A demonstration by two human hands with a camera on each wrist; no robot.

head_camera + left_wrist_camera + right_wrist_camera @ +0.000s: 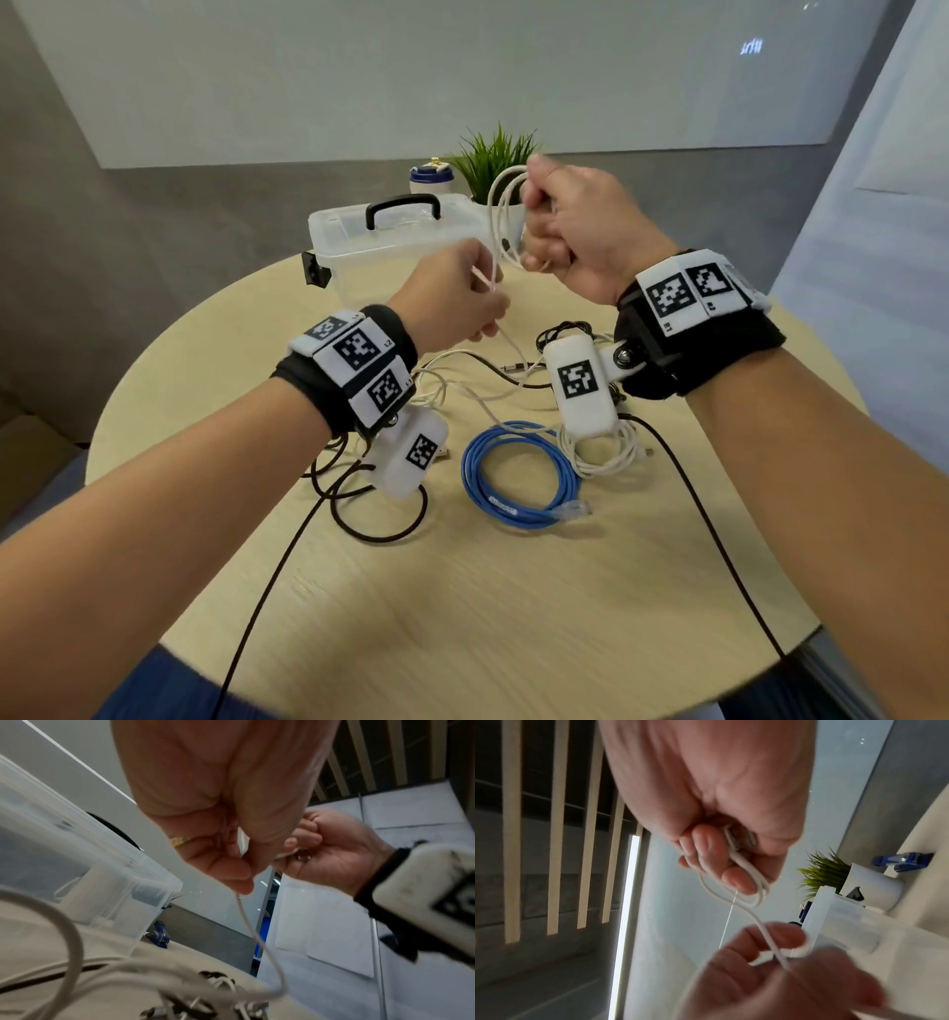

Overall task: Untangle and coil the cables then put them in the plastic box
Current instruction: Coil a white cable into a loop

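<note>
White cable point(495, 226) mid-coil above table point(462, 616): right hand point(580, 236) fists loops, left hand point(457, 298) pinches tail. Blue cable point(513, 478) coiled near centre; black cable point(380, 514) loose at left. Box point(390, 246), far side, lid on, nothing stowed.

Round light-wood table point(462, 616), grey wall point(154, 205), frosted panel point(359, 77), slatted ceiling point(552, 821)

Far end of the thin white cable point(494, 241) is buried inside the right hand point(575, 236). Clear plastic box with black handle point(359, 241): contents unreadable through the lid. Tangled connectors point(205, 1004) blurred in left wrist view. Round wooden worktop point(462, 616) near edge cut off.
</note>
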